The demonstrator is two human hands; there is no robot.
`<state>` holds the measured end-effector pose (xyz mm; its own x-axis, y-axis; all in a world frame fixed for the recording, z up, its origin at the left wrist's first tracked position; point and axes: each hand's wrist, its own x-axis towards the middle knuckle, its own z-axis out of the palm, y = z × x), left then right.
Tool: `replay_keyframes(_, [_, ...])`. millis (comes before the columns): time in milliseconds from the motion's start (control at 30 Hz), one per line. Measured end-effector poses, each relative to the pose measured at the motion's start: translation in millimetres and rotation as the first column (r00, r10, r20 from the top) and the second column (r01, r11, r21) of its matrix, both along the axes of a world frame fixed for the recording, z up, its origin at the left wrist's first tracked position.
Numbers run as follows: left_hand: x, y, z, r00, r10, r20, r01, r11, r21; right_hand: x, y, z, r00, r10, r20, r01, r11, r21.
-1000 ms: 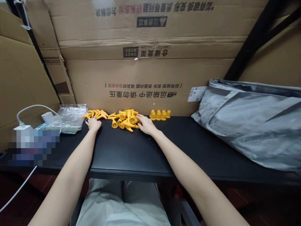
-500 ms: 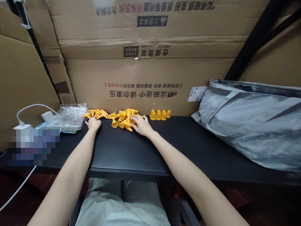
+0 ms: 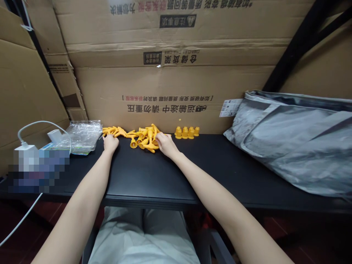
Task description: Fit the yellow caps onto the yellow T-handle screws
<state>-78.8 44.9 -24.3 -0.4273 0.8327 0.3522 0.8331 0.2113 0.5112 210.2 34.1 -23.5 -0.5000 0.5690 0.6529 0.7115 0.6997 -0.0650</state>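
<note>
I'm bending my left hand [image 3: 111, 144] by yellow bits [image 3: 121, 132] left of the frame's centre, and curling my right hand [image 3: 167, 145] at the centre pile [image 3: 150, 135]. From here I'm not telling if either is gripping. I'm seemingly picking; next is needing a gentle pinch.

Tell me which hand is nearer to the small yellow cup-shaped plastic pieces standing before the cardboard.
Right. The right hand is left of the yellow cup-shaped pieces, a short gap away; the left hand is much farther to their left.
</note>
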Motion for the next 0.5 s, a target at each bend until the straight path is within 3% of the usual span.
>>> replay_keyframes(200, [-3, 3, -3.1, 1.0, -0.014, -0.013, 0.015, 0.999, 0.046, 4, 6, 1, 0.991, -0.002, -0.135, 0.011, 0.997, 0.07])
replay_keyframes(500, [-6, 5, -2.0, 0.979, 0.054, 0.196, -0.067, 0.996, 0.06, 12, 8, 7, 0.932, 0.043, -0.36, 0.004, 0.991, 0.13])
